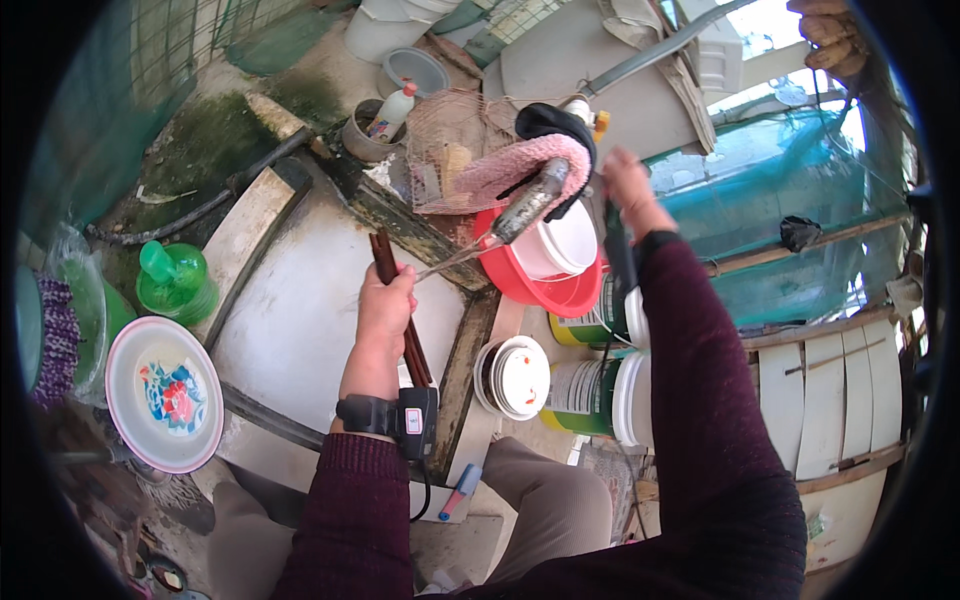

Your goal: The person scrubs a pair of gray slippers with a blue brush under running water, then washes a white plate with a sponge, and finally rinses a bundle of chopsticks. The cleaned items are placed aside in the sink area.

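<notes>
My left hand grips a bundle of dark brown chopsticks over a pale sink basin. Water runs onto this hand from a worn metal pipe spout. A pink towel and a black cloth hang over the pipe. My right hand is raised and blurred, just below a white tap with a yellow handle. Whether its fingers hold anything cannot be made out. Both wrists wear dark straps; the left one carries a small black box.
Stacked white bowls stand on the sink's right ledge, near a blue brush. Beyond are a red basin and lidded buckets. At left sit a floral enamel basin and a green pump bottle.
</notes>
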Motion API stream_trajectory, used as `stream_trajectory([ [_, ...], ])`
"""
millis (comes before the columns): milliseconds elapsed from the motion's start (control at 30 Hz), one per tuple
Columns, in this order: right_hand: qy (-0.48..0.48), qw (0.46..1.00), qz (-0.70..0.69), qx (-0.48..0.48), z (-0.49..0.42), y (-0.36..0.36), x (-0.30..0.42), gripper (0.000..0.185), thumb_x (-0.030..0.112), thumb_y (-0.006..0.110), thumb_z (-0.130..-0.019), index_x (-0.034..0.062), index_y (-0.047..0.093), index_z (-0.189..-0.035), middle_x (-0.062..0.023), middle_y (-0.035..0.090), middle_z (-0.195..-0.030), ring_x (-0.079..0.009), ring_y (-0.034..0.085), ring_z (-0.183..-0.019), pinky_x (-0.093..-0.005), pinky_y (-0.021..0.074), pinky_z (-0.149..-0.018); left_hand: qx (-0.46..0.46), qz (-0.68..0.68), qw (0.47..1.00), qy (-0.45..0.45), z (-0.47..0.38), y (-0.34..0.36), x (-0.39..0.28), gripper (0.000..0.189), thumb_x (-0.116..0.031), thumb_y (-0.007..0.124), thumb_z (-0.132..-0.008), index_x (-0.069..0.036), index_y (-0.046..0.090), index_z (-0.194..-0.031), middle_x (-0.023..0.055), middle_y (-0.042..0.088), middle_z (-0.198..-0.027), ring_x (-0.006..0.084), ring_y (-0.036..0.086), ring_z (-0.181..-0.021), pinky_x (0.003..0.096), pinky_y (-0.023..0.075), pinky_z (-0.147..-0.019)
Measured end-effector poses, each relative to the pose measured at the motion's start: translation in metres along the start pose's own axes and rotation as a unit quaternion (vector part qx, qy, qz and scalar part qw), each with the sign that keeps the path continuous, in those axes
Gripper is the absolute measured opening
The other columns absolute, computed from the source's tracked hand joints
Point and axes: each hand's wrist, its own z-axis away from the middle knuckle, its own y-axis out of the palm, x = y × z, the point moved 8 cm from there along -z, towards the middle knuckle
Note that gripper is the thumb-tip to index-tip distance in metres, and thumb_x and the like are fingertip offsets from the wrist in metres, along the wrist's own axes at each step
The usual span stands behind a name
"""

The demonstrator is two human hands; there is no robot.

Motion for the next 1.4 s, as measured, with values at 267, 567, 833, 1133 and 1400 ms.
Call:
stream_trajectory([
  [267,-0.064,0.974,-0.174,0.127,-0.049,0.032,0.039,0.036,0.008,0.057,-0.082,0.0045,0.057,-0.117,-0.0025,0.063,-0.096,-0.0117,0.058,-0.081,-0.0259,0.0463,-0.072,0.065,0.026,0.997,-0.026,0.006,0.011,0.005,0.013,-0.013,0.060,-0.089,-0.005,0.055,-0.099,0.0027,0.056,-0.074,0.0135,0.053,-0.062,0.0282,0.0464,-0.060],
  [567,-0.002,0.946,0.224,0.235,0.120,0.062,-0.044,0.020,0.012,0.063,-0.081,0.0049,0.065,-0.100,-0.0065,0.067,-0.085,-0.0190,0.066,-0.074,-0.0300,0.0517,-0.064,0.003,0.085,0.996,-0.030,0.016,-0.009,0.010,0.009,-0.012,0.060,-0.091,-0.006,0.056,-0.097,0.0049,0.060,-0.075,0.0130,0.056,-0.061,0.0269,0.0473,-0.056],
  [833,-0.024,0.896,-0.122,0.426,0.303,0.178,0.141,0.024,0.022,0.056,-0.095,-0.0012,0.060,-0.103,-0.0081,0.066,-0.081,-0.0143,0.064,-0.065,-0.0261,0.0525,-0.058,-0.177,0.046,0.983,-0.022,0.042,-0.083,0.020,0.013,-0.016,0.059,-0.091,-0.005,0.055,-0.097,0.0052,0.060,-0.073,0.0126,0.056,-0.059,0.0275,0.0475,-0.054],
  [1133,0.114,0.793,-0.216,0.558,0.348,0.357,0.312,0.056,0.044,0.061,-0.090,-0.0060,0.048,-0.109,-0.0194,0.060,-0.104,-0.0282,0.063,-0.094,-0.0440,0.0565,-0.078,-0.241,-0.060,0.968,-0.043,0.062,-0.136,0.049,0.023,-0.024,0.061,-0.085,-0.005,0.061,-0.099,0.0163,0.067,-0.089,0.0333,0.065,-0.086,0.0432,0.0502,-0.075],
  [1400,0.179,0.780,-0.228,0.555,0.350,0.390,0.326,0.058,0.052,0.067,-0.082,-0.0014,0.051,-0.095,-0.0191,0.063,-0.093,-0.0295,0.067,-0.082,-0.0432,0.0578,-0.072,-0.214,-0.113,0.970,-0.013,0.064,-0.131,0.010,0.024,-0.026,0.061,-0.086,-0.006,0.061,-0.099,0.0173,0.067,-0.096,0.0360,0.063,-0.094,0.0443,0.0489,-0.082],
])
